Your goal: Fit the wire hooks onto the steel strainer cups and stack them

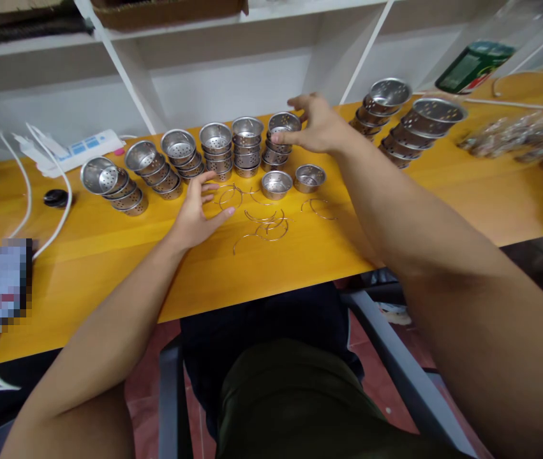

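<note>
My right hand (pixel 318 124) reaches to the back of the table, at the top of a stack of perforated metal cups (pixel 284 122). Its thumb lies across the near side of the top cup and its fingers are spread at the far side; I cannot tell whether they touch it. My left hand (pixel 199 213) hovers over the table with fingers apart and nothing in it. Near it lie several thin curved wire rings (pixel 271 229), some overlapping. Two single cups, a left one (pixel 277 185) and a right one (pixel 310 178), stand upright before the stacks.
More cup stacks line the back, including a leaning one (pixel 103 177) at left and a tall one (pixel 434 118) at right. A white power strip (pixel 84 152), a black round cap (pixel 55 198), a phone (pixel 0 284) and cables sit left. Plastic-wrapped items (pixel 505 134) lie right.
</note>
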Demonstrator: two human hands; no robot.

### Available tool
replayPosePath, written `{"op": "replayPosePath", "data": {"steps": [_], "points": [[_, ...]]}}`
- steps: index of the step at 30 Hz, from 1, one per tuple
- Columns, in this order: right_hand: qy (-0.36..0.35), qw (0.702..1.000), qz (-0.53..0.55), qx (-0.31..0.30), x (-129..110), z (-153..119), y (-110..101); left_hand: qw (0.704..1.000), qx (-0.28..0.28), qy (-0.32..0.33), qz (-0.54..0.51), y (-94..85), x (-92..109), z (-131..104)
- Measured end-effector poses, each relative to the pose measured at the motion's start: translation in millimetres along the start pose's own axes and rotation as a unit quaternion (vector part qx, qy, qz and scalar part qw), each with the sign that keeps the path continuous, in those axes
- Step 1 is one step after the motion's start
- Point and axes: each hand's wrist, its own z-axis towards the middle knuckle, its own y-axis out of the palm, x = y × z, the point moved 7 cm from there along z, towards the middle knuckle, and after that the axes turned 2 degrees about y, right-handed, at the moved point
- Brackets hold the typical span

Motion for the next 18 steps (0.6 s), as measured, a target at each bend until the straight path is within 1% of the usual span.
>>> {"op": "replayPosePath", "data": {"steps": [1,2,3,4,5,6,7,8,9,10,12,14,16,18], "points": [[-0.017,0.998,0.001,0.057,-12.3,-10.3,-9.0,1.0,0.0,0.0,0.003,-0.7,0.4,0.1],[-0.028,0.995,0.002,0.098,-25.1,-22.8,-15.9,1.0,-0.002,0.001,0.007,-1.2,1.2,0.1],[-0.042,0.993,0.004,0.109,-38.5,-36.1,-18.8,1.0,-0.006,0.002,0.011,-1.5,2.2,0.1],[-0.051,0.996,0.007,0.079,-50.0,-48.6,-15.5,1.0,-0.01,0.003,0.014,-1.6,3.4,0.1],[-0.054,0.998,0.006,0.012,-58.6,-60.6,-6.4,1.0,-0.013,0.006,0.015,-1.5,4.6,0.2],[-0.054,0.996,-0.006,-0.075,-63.5,-73.1,6.6,1.0,-0.016,0.009,0.015,-1.3,5.9,0.3],[-0.052,0.987,-0.022,-0.147,-64.8,-85.3,18.6,1.0,-0.018,0.012,0.014,-1.1,6.9,0.6],[-0.051,0.978,-0.037,-0.201,-62.8,-95.8,28.7,1.0,-0.02,0.016,0.014,-0.7,7.9,0.8],[-0.05,0.971,-0.049,-0.23,-59.0,-103.1,36.0,0.999,-0.021,0.021,0.014,-0.5,8.7,1.1],[-0.049,0.968,-0.057,-0.237,-54.7,-107.0,40.3,0.999,-0.021,0.027,0.015,-0.4,9.4,1.3],[-0.05,0.973,-0.062,-0.219,-50.7,-107.6,42.2,0.999,-0.018,0.038,0.017,-0.4,10.4,1.3],[-0.063,0.978,-0.066,-0.188,-60.5,-104.9,38.8,0.999,-0.018,0.043,0.013,0.4,11.6,0.7],[-0.09,0.981,-0.066,-0.161,-86.8,-104.6,35.3,0.999,-0.022,0.045,-0.005,3.6,14.0,-0.5],[-0.124,0.979,-0.056,-0.155,-122.8,-110.1,39.9,0.998,-0.032,0.048,-0.031,8.6,18.3,-1.8]]}}
